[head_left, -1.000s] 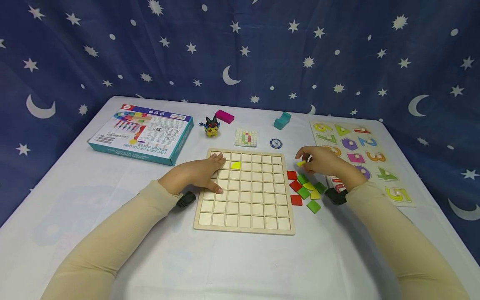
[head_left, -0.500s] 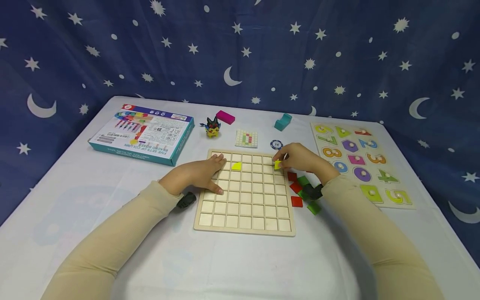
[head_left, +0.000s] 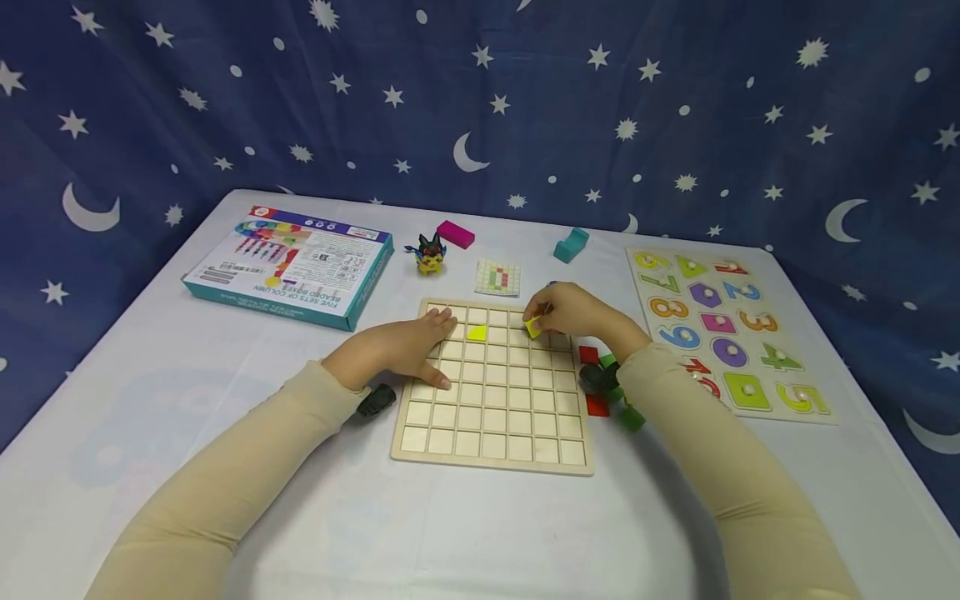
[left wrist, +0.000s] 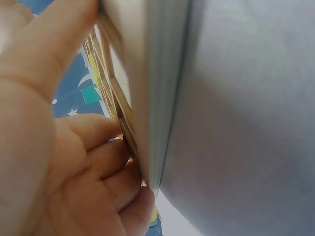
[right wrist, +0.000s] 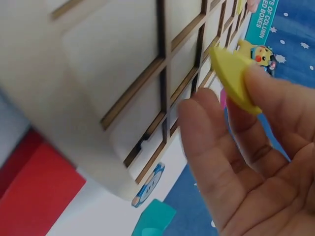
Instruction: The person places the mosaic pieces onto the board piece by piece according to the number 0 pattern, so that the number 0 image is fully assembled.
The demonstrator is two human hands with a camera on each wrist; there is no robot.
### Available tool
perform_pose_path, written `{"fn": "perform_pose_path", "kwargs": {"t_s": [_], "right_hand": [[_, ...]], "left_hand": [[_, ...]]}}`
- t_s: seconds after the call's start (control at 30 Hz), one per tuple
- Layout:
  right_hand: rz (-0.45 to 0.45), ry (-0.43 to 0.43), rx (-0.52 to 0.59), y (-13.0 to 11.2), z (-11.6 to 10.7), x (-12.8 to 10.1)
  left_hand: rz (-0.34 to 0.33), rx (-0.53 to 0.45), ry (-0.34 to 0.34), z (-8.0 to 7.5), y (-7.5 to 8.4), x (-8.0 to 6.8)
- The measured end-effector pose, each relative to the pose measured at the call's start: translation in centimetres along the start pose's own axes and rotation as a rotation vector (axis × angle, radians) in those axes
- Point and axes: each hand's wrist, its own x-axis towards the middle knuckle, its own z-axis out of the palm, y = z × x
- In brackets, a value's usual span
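A pale wooden grid board (head_left: 493, 421) lies in the middle of the table. My left hand (head_left: 397, 350) rests on its left edge with straight, spread fingers, and the left wrist view shows them against the board's side. One yellow quarter-round tile (head_left: 477, 333) sits in a cell near the upper left. Over the board's upper right part, my right hand (head_left: 577, 318) pinches another yellow tile (right wrist: 229, 78) with curved edge between thumb and fingers, held above the cells. Red tiles (head_left: 597, 406) and green tiles (head_left: 632, 418) lie right of the board, partly hidden by the right wrist.
Behind the board lies a small pattern card (head_left: 498, 278), with a toy figure (head_left: 430, 256), a magenta block (head_left: 456, 234) and a teal block (head_left: 572, 245) around it. A flat box (head_left: 288, 267) is at left, a number puzzle (head_left: 731, 333) at right.
From beside the loose tiles, my right hand has moved left over the board, carrying the yellow tile. My left hand stays on the board's edge.
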Motion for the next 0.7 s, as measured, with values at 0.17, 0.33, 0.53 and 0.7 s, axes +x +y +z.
{"fn": "perform_pose_path", "kwargs": {"t_s": [0.17,0.33,0.53,0.7], "right_hand": [[0.007,-0.011,0.029,-0.4,0.0,0.2],[0.004,-0.006,0.056,-0.8,0.2,0.3],[-0.004,-0.018,0.052,-1.0,0.3,0.5],[-0.033,-0.044,0.054,-1.1,0.4,0.5]], "left_hand": [[0.004,-0.005,0.005,0.0,-0.1,0.1],[0.001,-0.005,0.008,0.0,-0.1,0.1],[-0.005,0.002,0.001,0.0,-0.1,0.0],[-0.002,-0.001,0.002,0.0,-0.1,0.1]]}}
